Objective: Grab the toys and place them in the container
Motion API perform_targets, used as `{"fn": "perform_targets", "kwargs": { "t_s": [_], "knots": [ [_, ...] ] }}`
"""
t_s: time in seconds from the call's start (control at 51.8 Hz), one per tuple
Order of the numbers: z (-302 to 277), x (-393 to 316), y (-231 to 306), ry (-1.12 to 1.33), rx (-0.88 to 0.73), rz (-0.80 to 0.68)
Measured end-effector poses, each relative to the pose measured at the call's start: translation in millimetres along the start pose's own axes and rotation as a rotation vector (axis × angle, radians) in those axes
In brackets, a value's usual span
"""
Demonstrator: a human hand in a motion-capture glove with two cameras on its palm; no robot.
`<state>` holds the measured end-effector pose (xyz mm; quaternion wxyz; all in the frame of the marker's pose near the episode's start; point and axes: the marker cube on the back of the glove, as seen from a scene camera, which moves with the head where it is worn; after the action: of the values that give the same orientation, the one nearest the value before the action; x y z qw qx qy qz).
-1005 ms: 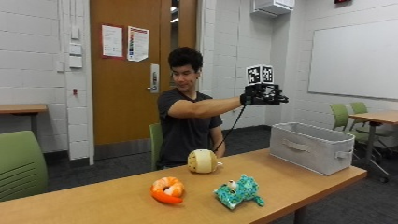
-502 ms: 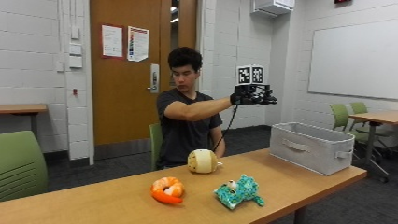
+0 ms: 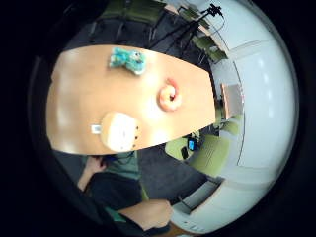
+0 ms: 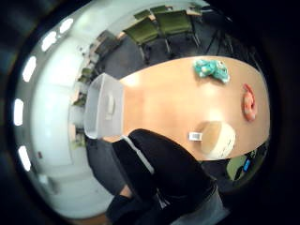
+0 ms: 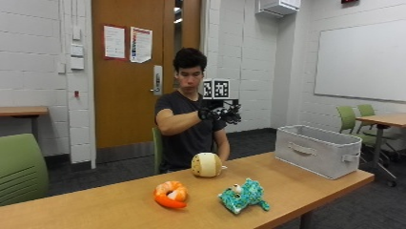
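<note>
Three plush toys lie on the wooden table [image 5: 126,205]: a round cream one [image 5: 206,164] nearest the seated person, an orange one [image 5: 170,194] and a teal frog [image 5: 243,195] near the front edge. The grey fabric container [image 5: 317,150] stands at the table's right end. My gloved right hand [image 5: 218,114] hovers at chest height above the cream toy, fingers relaxed and holding nothing. The little finger side palm view looks down on the cream toy [image 3: 118,131], orange toy [image 3: 169,96] and teal frog [image 3: 127,59]. The thumb side palm view shows the container [image 4: 103,112] and cream toy [image 4: 218,138].
Green chairs stand at the left [image 5: 22,167] and behind the container [image 5: 348,117], beside a second table [image 5: 384,119]. A bare stretch of tabletop [image 4: 164,103] lies between the toys and the container.
My raised hand has come away from the container's side, moving lower and in toward the person's chest, above the cream toy. The toys and container have not moved.
</note>
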<state>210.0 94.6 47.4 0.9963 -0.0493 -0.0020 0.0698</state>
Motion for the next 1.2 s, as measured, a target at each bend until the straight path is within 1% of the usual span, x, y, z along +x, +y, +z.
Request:
{"fn": "perform_targets", "kwargs": {
  "t_s": [0.155,0.328,0.58,0.773,1.043,1.198],
  "knots": [
    [53,28,18,-0.026,-0.066,0.057],
    [100,38,34,-0.034,-0.101,0.052],
    [169,42,47,-0.052,-0.220,0.055],
    [194,42,54,-0.057,-0.300,0.052],
    [194,43,58,-0.066,-0.291,0.078],
    [188,40,61,-0.069,-0.245,0.092]
  ]
}}
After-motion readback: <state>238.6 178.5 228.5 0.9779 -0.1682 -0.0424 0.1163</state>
